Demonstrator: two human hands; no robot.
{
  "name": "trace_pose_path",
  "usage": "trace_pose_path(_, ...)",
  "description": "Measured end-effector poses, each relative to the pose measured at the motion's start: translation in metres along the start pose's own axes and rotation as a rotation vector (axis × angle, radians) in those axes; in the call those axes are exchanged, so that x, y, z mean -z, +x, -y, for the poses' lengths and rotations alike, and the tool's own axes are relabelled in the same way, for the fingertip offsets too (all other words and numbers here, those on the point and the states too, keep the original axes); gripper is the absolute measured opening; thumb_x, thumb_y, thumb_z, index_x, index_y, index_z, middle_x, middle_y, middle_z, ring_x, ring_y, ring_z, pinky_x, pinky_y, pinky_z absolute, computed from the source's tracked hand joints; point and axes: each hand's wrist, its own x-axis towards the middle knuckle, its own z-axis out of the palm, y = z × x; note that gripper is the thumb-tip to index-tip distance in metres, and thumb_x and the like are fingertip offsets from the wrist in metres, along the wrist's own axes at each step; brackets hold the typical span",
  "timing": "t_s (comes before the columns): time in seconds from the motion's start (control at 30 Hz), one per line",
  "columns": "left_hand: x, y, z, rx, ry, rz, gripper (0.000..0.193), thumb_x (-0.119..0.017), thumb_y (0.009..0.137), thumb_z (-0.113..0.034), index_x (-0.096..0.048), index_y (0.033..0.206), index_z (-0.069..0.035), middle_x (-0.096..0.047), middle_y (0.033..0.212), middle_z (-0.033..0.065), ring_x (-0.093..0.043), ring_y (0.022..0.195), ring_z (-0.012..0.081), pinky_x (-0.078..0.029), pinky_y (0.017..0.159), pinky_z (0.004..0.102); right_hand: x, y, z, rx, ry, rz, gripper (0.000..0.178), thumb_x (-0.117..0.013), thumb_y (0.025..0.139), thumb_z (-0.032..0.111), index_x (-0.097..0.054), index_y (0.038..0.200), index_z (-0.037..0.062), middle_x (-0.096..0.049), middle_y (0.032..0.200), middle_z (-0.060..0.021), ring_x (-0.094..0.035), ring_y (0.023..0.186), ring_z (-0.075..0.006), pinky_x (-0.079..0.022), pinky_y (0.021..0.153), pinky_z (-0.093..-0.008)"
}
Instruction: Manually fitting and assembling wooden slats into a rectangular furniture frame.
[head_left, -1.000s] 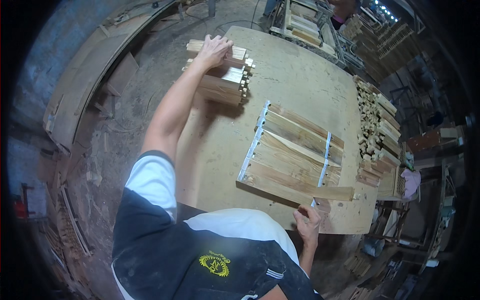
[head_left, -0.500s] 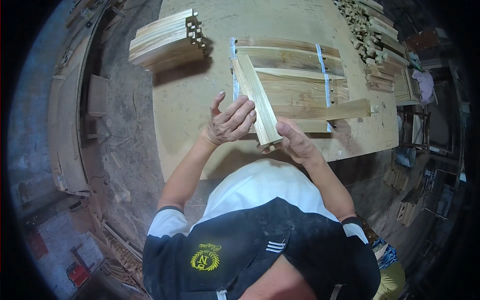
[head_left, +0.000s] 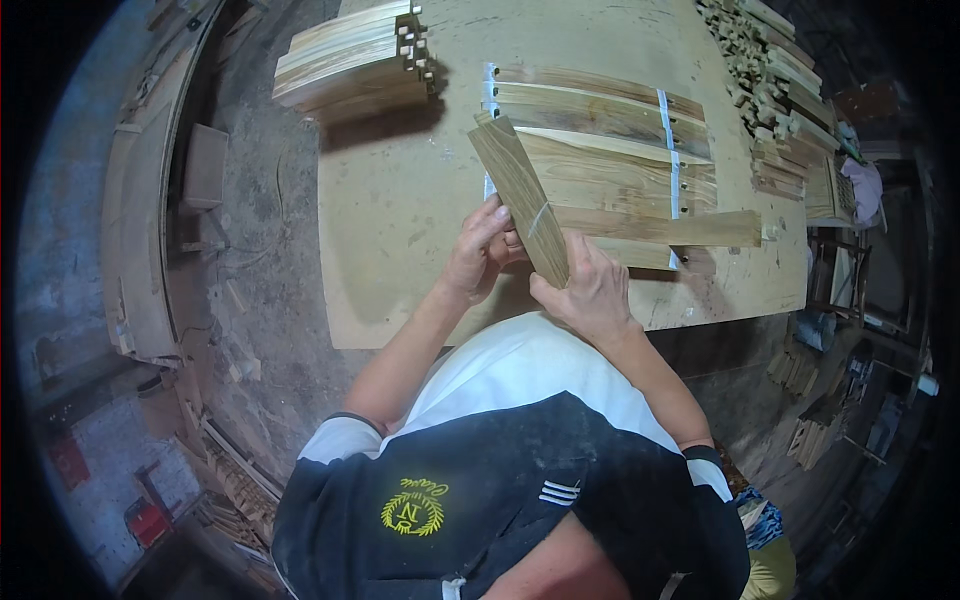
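Note:
A wooden slat [head_left: 518,185] is held up at a slant over the near part of the worktable, its broad brown face showing a pale line across it. My left hand [head_left: 485,248] grips its left edge near the middle, thumb on top and fingers curled beneath. At the slat's near end, my right hand [head_left: 590,285] pinches it with the thumb at the corner. Beyond lie several wooden boards [head_left: 610,155] side by side, with two pale strips [head_left: 672,140] running across them. One brown slat [head_left: 715,230] sticks out to the right of these boards.
A stack of tenoned slats [head_left: 350,65] stands at the worktable's [head_left: 390,230] far left. More wood pieces [head_left: 775,100] are piled along its right edge. A long bench [head_left: 150,200] is on the left, and part of another person [head_left: 765,530] shows at lower right.
The slat has been turned over, from its pale face to a browner one. My left hand has gone from open fingers against the slat to gripping its edge; the view has shifted slightly.

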Motion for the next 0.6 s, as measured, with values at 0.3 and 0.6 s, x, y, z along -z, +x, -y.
trace_pose_path(0.3, 0.011, -0.003, -0.001, 0.071, -0.273, -0.094, 0.049, -0.046, 0.102, -0.04, -0.049, 0.135, -0.003, -0.064, 0.121, 0.0155, -0.062, 0.114, 0.0243, -0.05, 0.101, 0.0437, 0.003, -0.002, 0.007, 0.092, 0.11, 0.059, 0.078, -0.088, 0.066, 0.041, -0.055, 0.125, 0.0011, -0.065, 0.108, -0.0192, -0.067, 0.093, -0.0353, -0.056, 0.079, -0.0426)
trace_pose_path(0.6, 0.014, 0.001, -0.006, -0.104, 0.099, -0.298, 0.039, -0.063, 0.098, -0.029, -0.051, 0.124, -0.003, -0.067, 0.107, 0.0093, -0.07, 0.085, 0.014, -0.055, 0.064, 0.0231, -0.012, 0.007, 0.011, 0.024, 0.214, 0.032, 0.073, -0.087, 0.066, 0.036, -0.058, 0.123, 0.0003, -0.065, 0.107, -0.0205, -0.065, 0.101, -0.037, -0.052, 0.088, -0.0455)
